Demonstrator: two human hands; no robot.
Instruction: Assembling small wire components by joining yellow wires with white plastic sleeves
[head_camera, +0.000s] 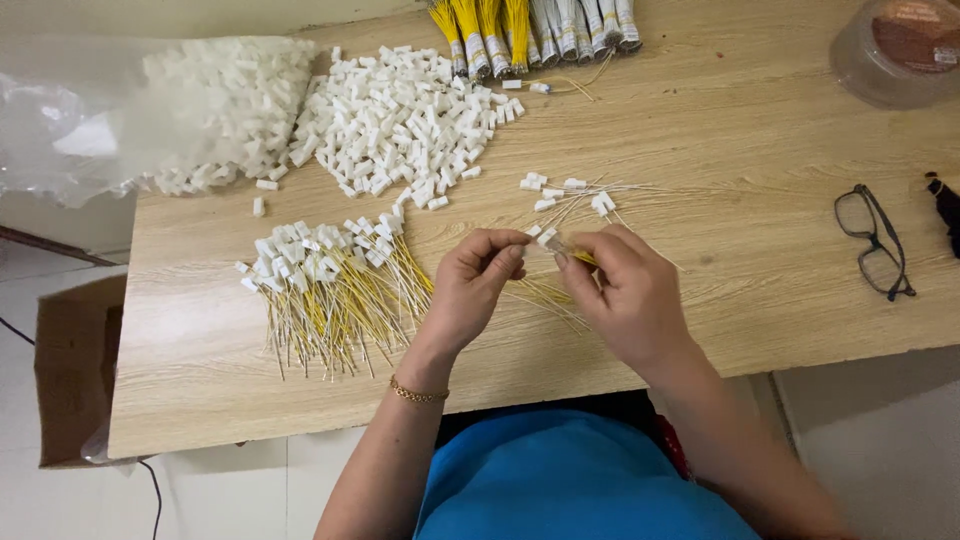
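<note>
Pinching a small white plastic connector (547, 238) between both hands above the pale wooden table (740, 150), we close our left hand (470, 285) on its body while our right hand (625, 290) seemingly feeds thin yellow wire (583, 258) into it.

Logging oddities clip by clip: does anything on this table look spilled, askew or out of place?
A few white connectors lie strayed from the big pile beside the plastic bag. A pair of glasses lies on the table away from the work. Otherwise nothing stands out; both hands pinch a small connector.
</note>
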